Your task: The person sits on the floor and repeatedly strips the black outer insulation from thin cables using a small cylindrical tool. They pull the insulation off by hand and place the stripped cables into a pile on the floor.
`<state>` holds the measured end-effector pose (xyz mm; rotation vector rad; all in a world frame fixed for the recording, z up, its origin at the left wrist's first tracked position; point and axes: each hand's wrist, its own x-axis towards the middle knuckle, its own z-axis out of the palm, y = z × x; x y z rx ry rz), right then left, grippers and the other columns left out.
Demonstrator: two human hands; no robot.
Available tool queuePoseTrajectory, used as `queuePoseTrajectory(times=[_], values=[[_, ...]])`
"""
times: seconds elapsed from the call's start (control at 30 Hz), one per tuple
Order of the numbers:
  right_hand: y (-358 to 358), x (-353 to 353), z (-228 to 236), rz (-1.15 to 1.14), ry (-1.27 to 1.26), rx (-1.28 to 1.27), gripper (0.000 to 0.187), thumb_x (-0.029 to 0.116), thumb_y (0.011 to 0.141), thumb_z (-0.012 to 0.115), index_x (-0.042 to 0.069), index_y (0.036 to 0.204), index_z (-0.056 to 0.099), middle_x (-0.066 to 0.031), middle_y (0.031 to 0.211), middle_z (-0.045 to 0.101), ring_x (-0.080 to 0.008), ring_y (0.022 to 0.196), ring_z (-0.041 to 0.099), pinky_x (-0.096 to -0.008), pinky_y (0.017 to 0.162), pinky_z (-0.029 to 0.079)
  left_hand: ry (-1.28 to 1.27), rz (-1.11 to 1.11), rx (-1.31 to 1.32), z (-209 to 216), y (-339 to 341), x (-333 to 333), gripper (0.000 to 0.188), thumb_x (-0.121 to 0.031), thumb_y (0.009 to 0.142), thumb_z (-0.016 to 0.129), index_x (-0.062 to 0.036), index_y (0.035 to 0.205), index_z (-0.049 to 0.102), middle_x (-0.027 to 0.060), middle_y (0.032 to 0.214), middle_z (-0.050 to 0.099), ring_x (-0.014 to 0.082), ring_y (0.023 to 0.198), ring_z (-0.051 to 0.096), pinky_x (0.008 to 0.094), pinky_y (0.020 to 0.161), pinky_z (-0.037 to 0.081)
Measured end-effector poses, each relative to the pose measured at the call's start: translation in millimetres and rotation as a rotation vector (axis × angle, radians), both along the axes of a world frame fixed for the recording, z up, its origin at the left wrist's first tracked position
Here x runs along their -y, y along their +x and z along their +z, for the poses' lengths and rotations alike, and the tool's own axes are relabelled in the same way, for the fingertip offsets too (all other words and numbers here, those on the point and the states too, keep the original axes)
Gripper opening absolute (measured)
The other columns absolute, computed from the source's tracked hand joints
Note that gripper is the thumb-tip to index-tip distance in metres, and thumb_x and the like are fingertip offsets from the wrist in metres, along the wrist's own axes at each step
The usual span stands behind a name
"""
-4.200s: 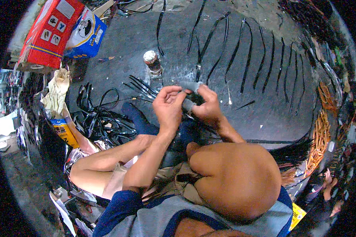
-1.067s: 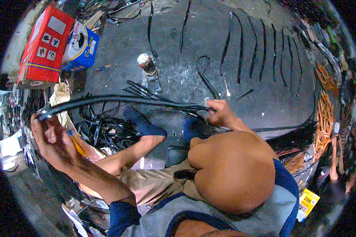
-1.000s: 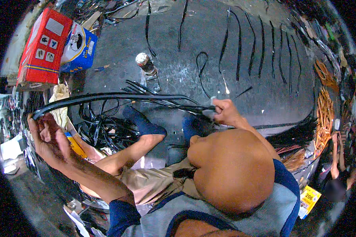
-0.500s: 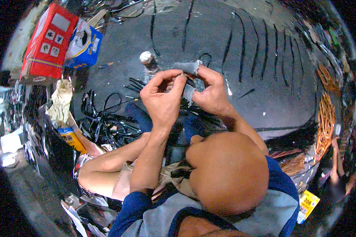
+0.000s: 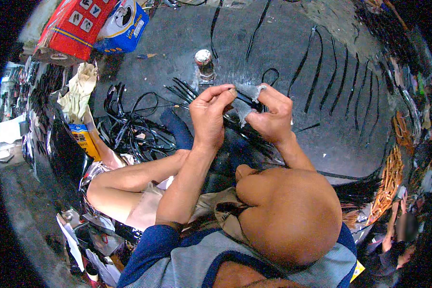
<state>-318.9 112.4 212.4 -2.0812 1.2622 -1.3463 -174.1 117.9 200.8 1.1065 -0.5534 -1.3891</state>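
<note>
My left hand (image 5: 208, 115) is raised over the dark work surface, thumb and forefinger pinched on one end of a thin black strip (image 5: 245, 97). To its right, my right hand (image 5: 272, 114) is closed around the same strip. Frayed grey cloth covers (image 5: 244, 114) wrap the right thumb and forefinger and hide part of the strip. Just beyond the hands a jar (image 5: 206, 66) with a whitish, crusted top stands upright. A bundle of black strips (image 5: 181, 89) lies below and behind my left hand.
Several long black strips (image 5: 317, 69) lie side by side at the far right. A tangle of black strips (image 5: 129, 126) lies left. A red box (image 5: 74, 36) and a blue can (image 5: 126, 29) stand far left. Orange-brown strips (image 5: 388, 187) are heaped at the right edge.
My hands have moved slightly apart, so more of the black strip shows between them. The whole view has shifted, with the surroundings displaced in the picture.
</note>
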Motion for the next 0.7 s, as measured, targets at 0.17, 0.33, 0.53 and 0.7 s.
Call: queuePoseTrajectory(times=[0.17, 0.33, 0.53, 0.7], values=[[1, 3, -2, 0.016, -0.040, -0.064, 0.023, 0.010, 0.061, 0.072, 0.004, 0.083, 0.066, -0.0115, 0.075, 0.062, -0.0295, 0.065, 0.062, -0.0371, 0.058, 0.050, -0.037, 0.019, 0.148, -2, 3, 3, 0.012, -0.002, 0.079, 0.070, 0.0021, 0.090, 0.069, 0.0044, 0.081, 0.068, 0.0086, 0.070, 0.060, 0.0213, 0.064, 0.047], [4, 7, 5, 0.031, -0.059, -0.071, 0.024, 0.009, 0.061, 0.073, 0.005, 0.083, 0.066, -0.0114, 0.075, 0.062, -0.0297, 0.065, 0.062, -0.0367, 0.059, 0.051, 0.001, -0.022, 0.098, 5, 8, 6, 0.013, -0.001, 0.081, 0.068, 0.0016, 0.093, 0.068, 0.0042, 0.084, 0.067, 0.0092, 0.071, 0.059, 0.0224, 0.066, 0.047], [16, 12, 13, -0.014, -0.138, -0.001, 0.021, 0.005, 0.062, 0.072, 0.005, 0.082, 0.066, -0.0101, 0.074, 0.062, -0.0287, 0.064, 0.062, -0.0366, 0.057, 0.050, -0.029, -0.086, -0.419, 1, 11, 3, 0.017, -0.002, 0.085, 0.066, -0.0003, 0.102, 0.066, 0.0053, 0.092, 0.066, 0.0115, 0.082, 0.061, 0.0264, 0.077, 0.048], [-2, 8, 17, 0.048, -0.072, -0.131, 0.020, 0.007, 0.061, 0.072, 0.006, 0.080, 0.067, -0.0092, 0.072, 0.061, -0.0280, 0.063, 0.062, -0.0360, 0.055, 0.049, -0.017, -0.120, -0.328, 1, 8, 6, 0.014, -0.002, 0.085, 0.067, 0.0004, 0.099, 0.067, 0.0066, 0.090, 0.067, 0.0134, 0.082, 0.061, 0.0272, 0.079, 0.049]])
